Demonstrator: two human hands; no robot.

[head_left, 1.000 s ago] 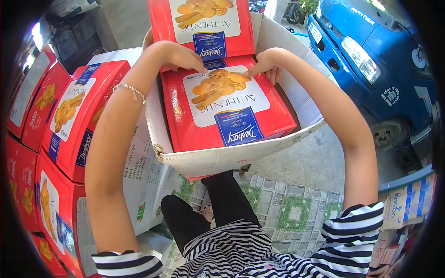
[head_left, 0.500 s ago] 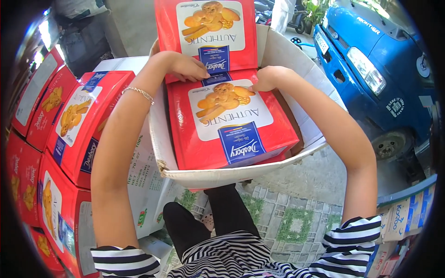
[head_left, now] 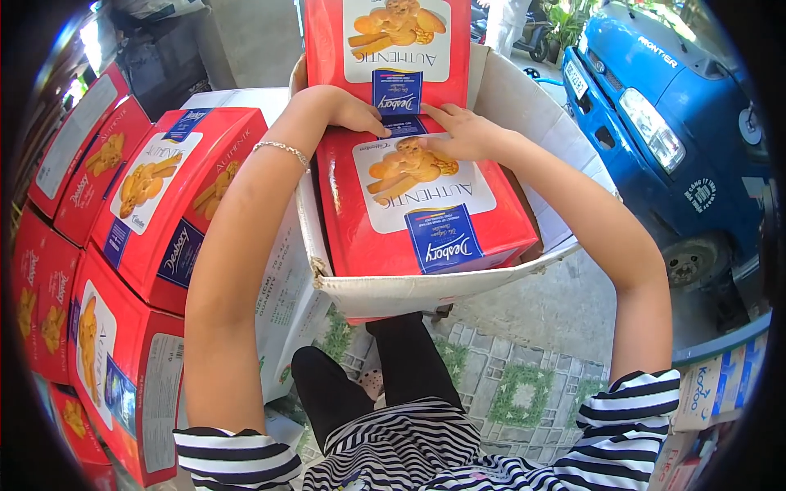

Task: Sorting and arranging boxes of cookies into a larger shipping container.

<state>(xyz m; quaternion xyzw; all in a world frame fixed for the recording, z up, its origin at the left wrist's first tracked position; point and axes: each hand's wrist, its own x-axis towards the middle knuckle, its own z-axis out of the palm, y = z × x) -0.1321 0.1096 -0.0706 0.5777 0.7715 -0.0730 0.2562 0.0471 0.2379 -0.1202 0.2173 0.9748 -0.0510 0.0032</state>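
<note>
A red biscuit box (head_left: 352, 233) with a picture of biscuits and a blue label lies face up in an open white carton (head_left: 393, 288) in front of me. Behind it a second red biscuit box (head_left: 327, 57) stands tilted up. My left hand (head_left: 356, 113) is closed at the far left edge of the lying box, its fingers curled at the seam between both boxes and partly hidden. Fingers stretched out, my right hand (head_left: 467, 132) rests on the lying box's far edge, its fingertips near the seam. A bracelet (head_left: 282, 150) circles my left wrist.
Several red biscuit boxes (head_left: 155, 319) are stacked on my left, next to another white carton (head_left: 286, 319) with printing. A blue truck (head_left: 647, 106) is parked at the far right. Light-coloured packages (head_left: 700, 393) lie at the lower right. Patterned tile flooring (head_left: 491, 360) shows below.
My right hand has moved left from the lying box's far right corner, and its fingers have spread out. The carton and surroundings appear shifted slightly right and up in view.
</note>
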